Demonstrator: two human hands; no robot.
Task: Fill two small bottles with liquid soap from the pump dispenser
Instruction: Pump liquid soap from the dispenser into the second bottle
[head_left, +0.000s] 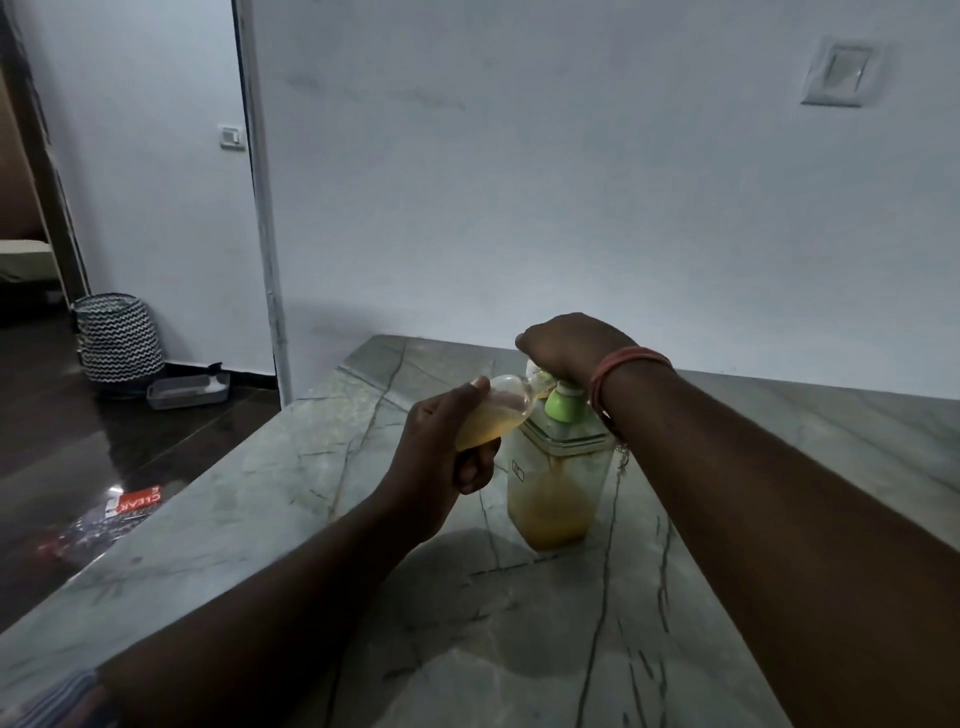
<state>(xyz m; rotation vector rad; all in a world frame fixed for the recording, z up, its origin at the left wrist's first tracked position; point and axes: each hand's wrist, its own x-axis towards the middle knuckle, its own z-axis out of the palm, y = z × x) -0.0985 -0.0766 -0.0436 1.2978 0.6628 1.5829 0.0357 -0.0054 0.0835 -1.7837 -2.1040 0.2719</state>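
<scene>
Your left hand (441, 447) grips a small bottle (493, 415), tilted with its mouth tucked under the spout of the pump dispenser (558, 467), which stands on the counter (363, 597) just beside that hand. Your right hand (566, 348) is curled over the pump head, pressing down from above. The bottle looks roughly half full of amber soap. Keep the mouth touching the spout, press slowly and fully, and let the thick soap run in between strokes. Level the bottle as it fills so nothing spills. A second bottle is not clearly visible.
</scene>
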